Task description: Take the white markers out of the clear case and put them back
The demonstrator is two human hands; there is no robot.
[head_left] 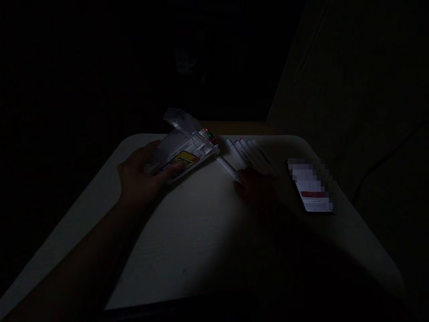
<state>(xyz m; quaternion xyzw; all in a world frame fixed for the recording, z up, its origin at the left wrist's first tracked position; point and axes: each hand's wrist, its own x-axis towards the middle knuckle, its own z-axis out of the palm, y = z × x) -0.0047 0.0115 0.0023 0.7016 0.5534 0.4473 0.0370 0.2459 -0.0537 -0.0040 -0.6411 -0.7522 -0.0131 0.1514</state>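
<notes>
Dim scene, pale counter [174, 241]. Left grip [140, 176] at left, closed round the case [176, 139], thumb across the front near the label [187, 160], fingers behind. Case: clear plastic, held tilted over the far left part of the counter, right end higher; clear flap sticking out at the far side. Label yellow with a red patch, dark print reads roughly "marker". Colored ends [210, 135], orange, green and red, show at the case's right end.

Just right of that, white marker [227, 167], slanted, far end by the case's right end; touching or not, can't tell. Right grip [256, 188] pinching its near end, fingers mostly in shadow.

Loose markers [250, 153] beyond the right grip, far side of the counter: about five, pale barrels, side by side, slanted, caps teal, dark, red, bluish, pale. Phone [311, 190] at right, screen lit, partly pixelated, red bar across it.
</notes>
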